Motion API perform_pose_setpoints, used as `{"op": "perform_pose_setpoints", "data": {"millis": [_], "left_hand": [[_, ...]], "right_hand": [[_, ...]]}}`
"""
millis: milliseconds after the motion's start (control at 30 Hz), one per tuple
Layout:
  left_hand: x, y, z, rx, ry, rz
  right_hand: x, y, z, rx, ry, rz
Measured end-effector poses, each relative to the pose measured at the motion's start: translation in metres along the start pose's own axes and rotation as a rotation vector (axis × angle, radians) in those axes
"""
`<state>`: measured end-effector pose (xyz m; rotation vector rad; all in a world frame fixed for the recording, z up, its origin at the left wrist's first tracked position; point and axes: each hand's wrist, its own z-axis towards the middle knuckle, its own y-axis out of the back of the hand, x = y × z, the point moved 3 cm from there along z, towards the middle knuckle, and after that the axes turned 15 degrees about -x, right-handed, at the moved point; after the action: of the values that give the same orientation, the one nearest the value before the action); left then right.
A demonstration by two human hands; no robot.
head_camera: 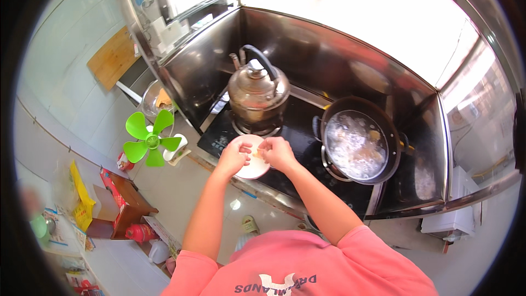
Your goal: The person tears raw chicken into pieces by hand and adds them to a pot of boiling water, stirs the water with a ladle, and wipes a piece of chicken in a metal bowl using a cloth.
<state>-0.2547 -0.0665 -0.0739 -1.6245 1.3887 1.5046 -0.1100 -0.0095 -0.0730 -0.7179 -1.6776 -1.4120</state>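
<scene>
My left hand is at the left rim of a round white plate, its fingers curled over the plate. My right hand reaches over the plate's right side, thumb and fingertips together at a small yellowish piece, too small to identify. The plate is just in front of a stainless steel kettle with a black handle, which stands on the left burner. To the right, a dark two-handled wok holds bubbling liquid with yellowish pieces in it.
Steel splash guards surround the black glass gas stove on the back and sides. A green-bladed fan stands left of the stove, near a glass bowl and a wooden cutting board. A red-brown shelf stands lower left.
</scene>
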Motion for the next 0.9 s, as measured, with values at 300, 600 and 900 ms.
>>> {"op": "perform_pose_setpoints", "data": {"millis": [300, 600, 900], "left_hand": [[0.061, 0.028, 0.028, -0.107, -0.226, 0.39], [0.057, 0.025, 0.036, -0.024, -0.253, 0.455], [0.07, 0.007, 0.052, 0.235, 0.053, -0.059]], "right_hand": [[-0.04, -0.106, 0.014, -0.081, 0.165, -0.629], [-0.027, -0.091, 0.02, -0.005, 0.05, -0.368], [-0.026, -0.067, 0.013, -0.005, -0.372, 0.407]]}}
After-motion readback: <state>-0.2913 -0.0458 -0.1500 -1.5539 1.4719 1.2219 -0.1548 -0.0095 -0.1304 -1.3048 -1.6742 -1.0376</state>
